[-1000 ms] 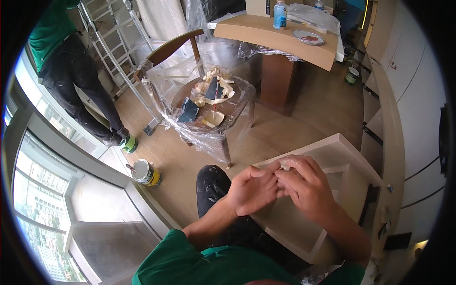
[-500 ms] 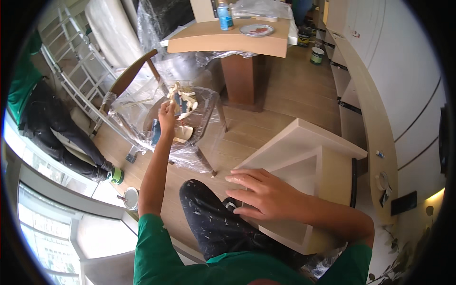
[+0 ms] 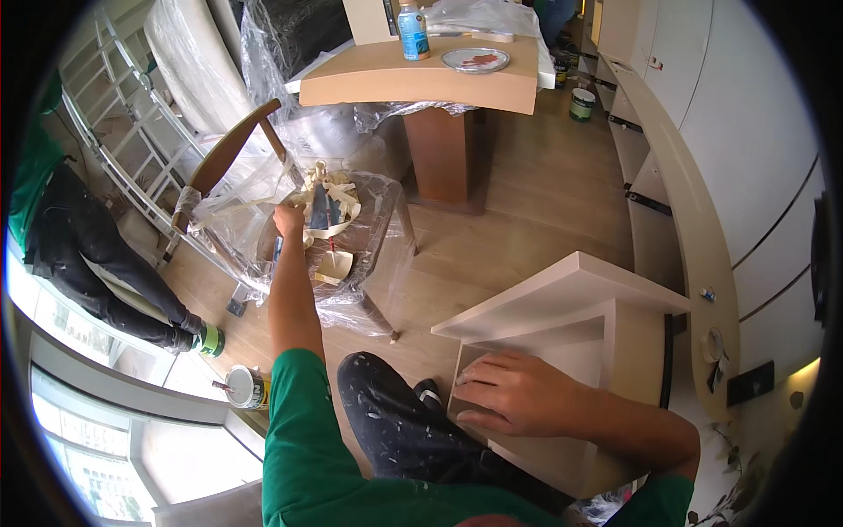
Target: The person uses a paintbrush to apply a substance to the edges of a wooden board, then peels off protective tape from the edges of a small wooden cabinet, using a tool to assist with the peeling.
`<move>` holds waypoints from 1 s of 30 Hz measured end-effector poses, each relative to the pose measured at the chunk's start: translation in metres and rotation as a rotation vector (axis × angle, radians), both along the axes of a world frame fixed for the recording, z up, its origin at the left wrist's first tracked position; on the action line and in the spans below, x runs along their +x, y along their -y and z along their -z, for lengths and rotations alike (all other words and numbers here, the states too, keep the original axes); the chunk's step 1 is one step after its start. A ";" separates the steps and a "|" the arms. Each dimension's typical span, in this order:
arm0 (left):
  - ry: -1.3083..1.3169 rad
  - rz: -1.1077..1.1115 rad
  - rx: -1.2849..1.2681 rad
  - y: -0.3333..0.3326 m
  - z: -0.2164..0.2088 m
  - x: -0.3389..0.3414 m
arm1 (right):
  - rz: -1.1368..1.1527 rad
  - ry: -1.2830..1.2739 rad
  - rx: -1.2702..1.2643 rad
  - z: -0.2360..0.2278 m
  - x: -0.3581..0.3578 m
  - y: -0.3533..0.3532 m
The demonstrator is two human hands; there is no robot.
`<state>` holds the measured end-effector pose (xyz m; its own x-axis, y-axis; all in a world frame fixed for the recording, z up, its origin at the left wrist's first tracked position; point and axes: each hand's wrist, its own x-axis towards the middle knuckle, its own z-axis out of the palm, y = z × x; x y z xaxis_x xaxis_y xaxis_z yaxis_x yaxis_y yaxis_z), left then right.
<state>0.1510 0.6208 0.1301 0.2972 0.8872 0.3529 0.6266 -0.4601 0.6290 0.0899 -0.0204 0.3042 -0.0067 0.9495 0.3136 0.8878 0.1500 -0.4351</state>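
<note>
My left hand (image 3: 288, 221) is at the left side of the plastic-wrapped chair (image 3: 379, 206), its fingers curled closed. What they hold, if anything, is hidden. Beside it on the seat are a heap of crumpled cream strips (image 3: 349, 195), a blue-grey flat piece (image 3: 325, 211) and a small cream tray (image 3: 334, 266) with a thin red-tipped stick. A blue object (image 3: 277, 249) shows partly behind my left wrist. My right hand (image 3: 505, 391) is open, fingers loosely spread, over the open front of a pale box-like cabinet (image 3: 639, 351); contact with it is unclear.
An open paint can (image 3: 248, 387) stands left of my knee. Another person in dark trousers (image 3: 97, 255) stands by a ladder (image 3: 145, 114). Ahead, a table (image 3: 413, 90) carries a blue-labelled bottle (image 3: 414, 32) and a round lid (image 3: 475, 60). A long ledge (image 3: 694, 206) runs along the right.
My left hand has shifted left, away from the crumpled strips and blue-grey piece, exposing more of them. My right hand sits slightly lower and farther right. The whole view has shifted a little.
</note>
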 end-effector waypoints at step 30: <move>0.630 0.662 -0.027 0.123 -0.089 0.052 | 0.000 -0.077 0.309 0.002 -0.005 -0.014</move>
<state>0.2026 0.4978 0.2194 0.5075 0.6146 0.6039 -0.2227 -0.5834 0.7810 0.0852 -0.0068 0.3020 0.0284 0.8092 0.5868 0.8542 0.2853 -0.4347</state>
